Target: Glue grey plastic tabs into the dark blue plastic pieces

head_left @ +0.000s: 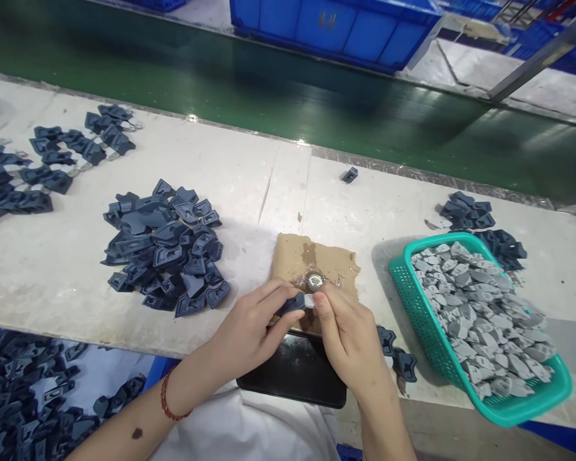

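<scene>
Between thumb and fingers, my left hand [256,323] grips a dark blue plastic part [293,303]. My right hand [346,330] pinches a small light grey piece [310,301] that meets the blue part's right end; whether they are joined I cannot tell. Just beyond the fingers, a shiny round metal knob [315,280] rests on a brown cardboard piece [288,256] with dark wet-looking stains. Under my hands lies a black flat slab [297,368], like a phone or tray, at the table's near edge.
A heap of dark blue parts [168,246] lies left on the white table [240,173]. On the right stands a green basket [413,307] of light grey pieces [480,314]. A blue bin [336,32] is behind the green strip [201,83]. More blue parts [29,397] fill the lower left.
</scene>
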Motion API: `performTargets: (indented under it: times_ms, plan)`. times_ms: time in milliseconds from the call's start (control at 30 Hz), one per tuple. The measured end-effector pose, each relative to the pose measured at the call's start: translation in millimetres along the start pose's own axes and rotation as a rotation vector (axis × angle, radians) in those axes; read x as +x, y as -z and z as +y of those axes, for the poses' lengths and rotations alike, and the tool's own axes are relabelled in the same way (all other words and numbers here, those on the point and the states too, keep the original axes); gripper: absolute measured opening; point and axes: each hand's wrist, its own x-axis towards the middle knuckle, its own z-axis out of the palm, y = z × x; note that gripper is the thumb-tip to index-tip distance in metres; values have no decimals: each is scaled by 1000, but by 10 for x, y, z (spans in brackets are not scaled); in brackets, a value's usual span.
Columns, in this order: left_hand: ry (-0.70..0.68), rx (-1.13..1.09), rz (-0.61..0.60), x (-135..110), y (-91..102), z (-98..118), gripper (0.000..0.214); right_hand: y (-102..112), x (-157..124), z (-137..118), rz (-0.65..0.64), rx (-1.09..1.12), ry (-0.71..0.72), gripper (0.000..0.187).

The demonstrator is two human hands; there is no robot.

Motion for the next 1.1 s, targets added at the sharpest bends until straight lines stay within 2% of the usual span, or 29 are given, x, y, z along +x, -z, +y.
performTargets:
  times_ms: [167, 267, 333, 367, 433, 533, 667, 767, 900, 1000, 1100]
  plan:
    - [25, -121, -52, 11, 32, 20, 17, 114, -97, -30, 6, 70, 16, 28]
    - [82, -204, -37, -1, 43, 36, 21, 251, -308, 33, 165, -7, -24, 20]
    - [183, -332, 8, -19, 51, 33, 23, 318, -501, 120, 306, -134, -91, 15]
    - [233, -429, 33, -27, 55, 27, 24, 334, -600, 172, 334, -202, -126, 13]
    - [308, -646, 76, -30, 67, 13, 25, 328, -776, 274, 328, -350, -167, 19]
    - [377, -875, 112, -2, 91, 30, 28, 251, -936, 389, 287, -452, -184, 27]
    - [493, -1079, 118, 28, 94, 186, 33, 163, -957, 456, 329, -482, -195, 23]
    - [654, -1166, 60, -26, 33, 340, 44, 158, -908, 481, 355, -439, -172, 20]
    - [842, -1246, -13, -155, -110, 475, 32, 193, -854, 491, 379, -412, -138, 19]
    - [908, -1310, 0, -221, -219, 532, 25, 231, -827, 388, 429, -341, -135, 19]
    - [944, -1424, -23, -236, -315, 584, 26, 252, -790, 124, 506, -186, -108, 22]
